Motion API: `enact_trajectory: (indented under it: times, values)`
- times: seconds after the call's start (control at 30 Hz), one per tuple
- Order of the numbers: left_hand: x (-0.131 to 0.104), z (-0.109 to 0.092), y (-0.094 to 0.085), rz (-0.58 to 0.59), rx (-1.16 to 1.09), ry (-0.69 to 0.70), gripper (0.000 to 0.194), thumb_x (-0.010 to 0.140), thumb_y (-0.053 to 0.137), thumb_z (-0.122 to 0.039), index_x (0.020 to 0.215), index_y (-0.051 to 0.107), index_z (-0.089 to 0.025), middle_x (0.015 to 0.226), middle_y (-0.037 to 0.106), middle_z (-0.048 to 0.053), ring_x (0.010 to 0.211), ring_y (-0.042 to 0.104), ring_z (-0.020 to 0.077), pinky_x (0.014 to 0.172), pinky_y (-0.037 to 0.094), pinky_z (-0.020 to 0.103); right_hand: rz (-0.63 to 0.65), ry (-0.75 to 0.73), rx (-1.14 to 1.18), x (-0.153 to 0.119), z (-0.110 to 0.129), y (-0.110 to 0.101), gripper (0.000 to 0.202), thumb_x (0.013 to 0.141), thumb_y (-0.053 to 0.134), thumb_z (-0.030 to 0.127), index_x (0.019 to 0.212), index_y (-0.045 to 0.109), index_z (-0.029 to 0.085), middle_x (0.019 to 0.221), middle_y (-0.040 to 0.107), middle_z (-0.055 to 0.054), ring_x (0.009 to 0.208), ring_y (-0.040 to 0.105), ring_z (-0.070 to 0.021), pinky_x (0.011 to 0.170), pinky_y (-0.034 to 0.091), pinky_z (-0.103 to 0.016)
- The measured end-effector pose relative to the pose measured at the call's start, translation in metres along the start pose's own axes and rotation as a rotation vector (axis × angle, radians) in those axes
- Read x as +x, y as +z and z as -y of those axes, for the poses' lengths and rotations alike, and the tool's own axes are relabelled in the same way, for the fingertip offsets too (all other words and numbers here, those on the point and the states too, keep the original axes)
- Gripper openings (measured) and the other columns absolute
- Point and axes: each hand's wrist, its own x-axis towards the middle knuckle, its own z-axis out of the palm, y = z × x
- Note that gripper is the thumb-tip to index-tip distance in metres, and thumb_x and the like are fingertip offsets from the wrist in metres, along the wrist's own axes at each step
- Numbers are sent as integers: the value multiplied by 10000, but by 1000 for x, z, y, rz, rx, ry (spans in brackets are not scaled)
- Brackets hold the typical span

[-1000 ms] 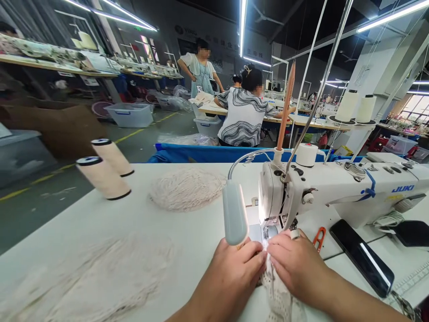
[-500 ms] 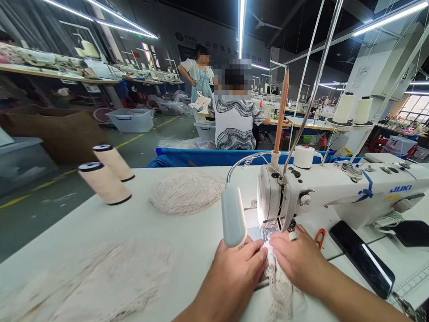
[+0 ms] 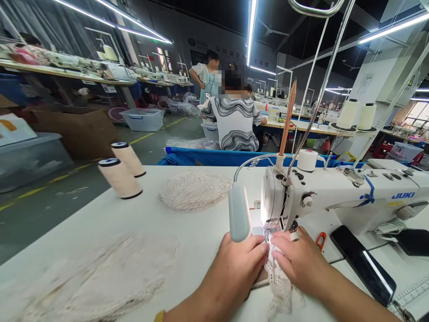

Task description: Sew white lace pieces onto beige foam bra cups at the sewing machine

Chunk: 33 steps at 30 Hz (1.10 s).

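A strip of white eyelet lace (image 3: 279, 281) runs from under the needle area of the white sewing machine (image 3: 321, 188) down toward me. My left hand (image 3: 239, 259) presses its fingertips together on the lace's left edge, just in front of the presser foot. On the other side my right hand (image 3: 296, 257) has its fingers closed on the same strip, close to the needle. A grey lamp head (image 3: 239, 212) glows above my left hand and covers a little of it. The lace's lower end hangs loosely between my forearms.
Left on the table lie a lace pile (image 3: 110, 277) and a coiled bundle of trim (image 3: 194, 190). Two thread cones (image 3: 120, 179) stand near the far left edge. Orange snips (image 3: 321, 241) and a black phone (image 3: 363, 264) lie right. Ahead, a person (image 3: 236, 116) sits.
The whole view has swung slightly left, so the table and machine appear further right. Both hands stay at the lace by the needle, with little other motion.
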Motion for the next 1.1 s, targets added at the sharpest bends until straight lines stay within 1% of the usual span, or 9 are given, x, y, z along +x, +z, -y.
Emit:
enact_trajectory:
  times: [0.1, 0.2, 0.27, 0.37, 0.5, 0.67, 0.8, 0.9, 1.1]
  values:
    - [2, 3, -4, 52, -62, -11, 326, 1015, 457, -152, 944, 762, -246, 911, 739, 63, 787, 637, 235, 718, 492, 376, 43, -58, 75, -9, 3, -2, 262, 945, 755, 404, 1121, 675, 228, 1236, 746, -80, 1031, 619, -304, 939, 461, -446]
    - [5, 4, -11, 114, -132, -54, 330, 960, 466, -115, 970, 765, -253, 964, 722, 68, 848, 643, 239, 742, 518, 369, 21, -51, 72, -11, 4, -1, 83, 1017, 608, 279, 990, 649, 212, 1080, 748, -83, 972, 630, -288, 903, 462, -445]
    - [7, 5, -11, 132, -161, -88, 301, 900, 491, -101, 959, 748, -248, 969, 708, 67, 874, 639, 246, 752, 517, 374, -38, 9, 133, -8, 2, -1, 169, 1041, 494, 198, 957, 641, 209, 969, 734, -75, 923, 635, -270, 844, 469, -406]
    - [6, 7, -6, 154, -203, -143, 188, 847, 532, -118, 857, 680, -233, 930, 676, 53, 844, 618, 238, 725, 485, 369, -107, 140, 284, -1, 1, -3, 177, 1048, 494, 243, 994, 659, 210, 944, 722, -67, 909, 656, -255, 802, 483, -360]
    - [5, 11, 3, 164, -276, -186, 157, 935, 547, -189, 801, 621, -223, 932, 649, 44, 847, 601, 225, 738, 460, 364, -108, 192, 345, 5, 0, -4, 181, 1043, 512, 260, 1006, 683, 214, 951, 723, -60, 912, 666, -253, 804, 476, -349]
    - [4, 9, -1, 116, -251, -76, 286, 1030, 470, -169, 805, 638, -222, 912, 667, 40, 834, 589, 211, 733, 442, 350, -46, 26, 277, 4, 0, -3, 202, 1072, 502, 214, 961, 671, 220, 922, 732, -32, 891, 633, -228, 830, 450, -344]
    - [-3, -1, -13, 107, -154, 84, 296, 1043, 486, -152, 915, 731, -257, 906, 723, 27, 812, 632, 212, 736, 452, 372, 89, -136, 89, -6, 2, -9, 162, 1064, 614, 321, 950, 688, 232, 929, 710, -18, 893, 602, -226, 829, 420, -364]
    - [-12, -6, -15, 97, -99, 123, 294, 1033, 508, -135, 965, 756, -278, 852, 731, 23, 797, 642, 213, 761, 478, 381, 122, -131, 42, -12, 3, -13, 209, 1058, 641, 376, 918, 683, 227, 939, 695, -22, 877, 585, -214, 809, 414, -355]
    - [-17, 0, -8, 116, -59, 112, 274, 1037, 522, -159, 963, 755, -283, 842, 727, 31, 801, 644, 218, 764, 485, 372, 115, -121, -17, -10, 2, -12, 220, 1063, 631, 348, 884, 663, 226, 910, 690, -19, 820, 556, -207, 765, 393, -351]
